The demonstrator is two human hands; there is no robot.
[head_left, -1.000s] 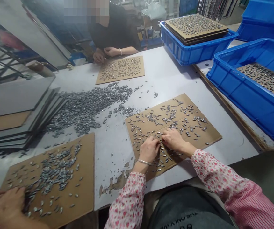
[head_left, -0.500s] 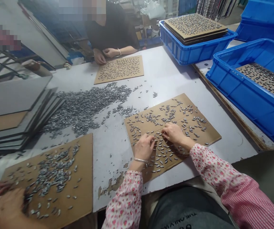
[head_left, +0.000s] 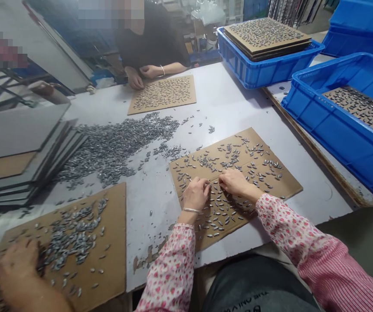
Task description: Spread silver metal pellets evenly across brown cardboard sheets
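Note:
A brown cardboard sheet (head_left: 286, 187) lies on the white table in front of me, scattered with small grey, spindle-shaped metal pieces (head_left: 218, 212). Over its middle, my left hand (head_left: 197, 193), with a bangle at the wrist, has its fingers drawn together low among the pieces. Close on its right, my right hand (head_left: 234, 182) is closed too, thumb and fingertips pinched down at the sheet. Whatever lies between the fingertips of either hand is too small or hidden to make out. Nearer me the pieces lie spaced apart; farther back several are clumped.
A large heap of metal pieces (head_left: 118, 145) covers the table's middle left, beside stacked boards (head_left: 14, 134). Co-workers' hands (head_left: 17, 268) are over a left sheet (head_left: 113, 260) and at a far sheet (head_left: 186, 93). Blue crates (head_left: 254, 76) holding loaded sheets stand at right.
Both my hands have shifted very slightly, staying low over the same part of the sheet. At lower left, the co-worker's hand has moved up across its sheet.

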